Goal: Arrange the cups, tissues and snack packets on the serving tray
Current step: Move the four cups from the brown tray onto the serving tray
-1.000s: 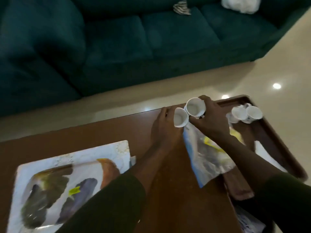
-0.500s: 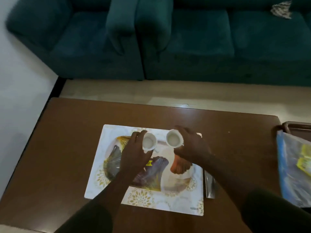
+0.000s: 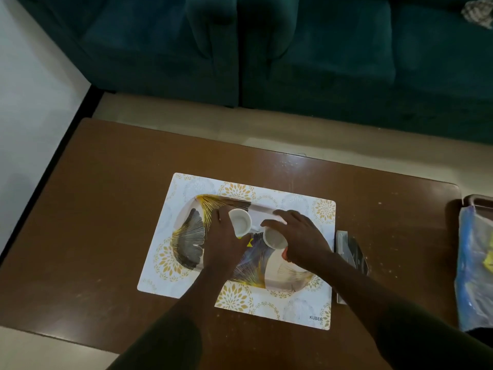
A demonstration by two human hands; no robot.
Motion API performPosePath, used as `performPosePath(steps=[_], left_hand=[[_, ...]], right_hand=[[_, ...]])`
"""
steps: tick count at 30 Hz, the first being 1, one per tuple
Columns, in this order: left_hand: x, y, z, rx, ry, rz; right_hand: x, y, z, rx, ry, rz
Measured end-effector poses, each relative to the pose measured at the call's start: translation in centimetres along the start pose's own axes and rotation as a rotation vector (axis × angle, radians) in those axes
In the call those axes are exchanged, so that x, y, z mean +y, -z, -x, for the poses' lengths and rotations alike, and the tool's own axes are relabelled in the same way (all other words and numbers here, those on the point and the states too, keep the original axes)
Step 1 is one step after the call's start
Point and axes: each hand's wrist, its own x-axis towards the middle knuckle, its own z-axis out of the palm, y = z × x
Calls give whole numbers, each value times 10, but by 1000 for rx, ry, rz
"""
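Note:
A patterned serving tray (image 3: 192,236) with gold leaf designs lies on a white and gold placemat (image 3: 320,214) in the middle of the brown table (image 3: 106,209). My left hand (image 3: 224,244) grips one small white cup (image 3: 240,221) over the tray. My right hand (image 3: 301,239) grips a second white cup (image 3: 274,237) just to the right of the first, low over the tray. Both cups show their open mouths. A blue and yellow snack packet (image 3: 474,263) lies at the right edge of the view.
A grey flat packet (image 3: 349,252) sticks out from under the placemat's right side. A brown wooden tray's corner (image 3: 477,200) shows behind the snack packet. A dark green sofa (image 3: 293,62) stands beyond the table. The table's left edge borders pale floor.
My view swung from the brown tray at the right to the patterned tray. Both hands carried the two cups left and have lowered them over the patterned tray.

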Motion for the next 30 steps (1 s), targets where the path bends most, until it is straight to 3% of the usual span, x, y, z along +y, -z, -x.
performPosePath(steps=[2, 8, 12, 15, 30], left_hand=[[-3, 1, 0, -32, -45, -34], [-17, 16, 2, -223, -384, -253], [-11, 18, -5, -147, -238, -189], [-2, 13, 0, -110, -64, -47], [0, 5, -28, -95, -179, 62]], right_hand=[[-3, -1, 5, 79, -66, -70], [-36, -29, 41, 445, -504, -470], [-49, -35, 29, 457, -590, -588], [-51, -32, 20, 464, -589, -607], [-42, -21, -5, 448, -400, -525]])
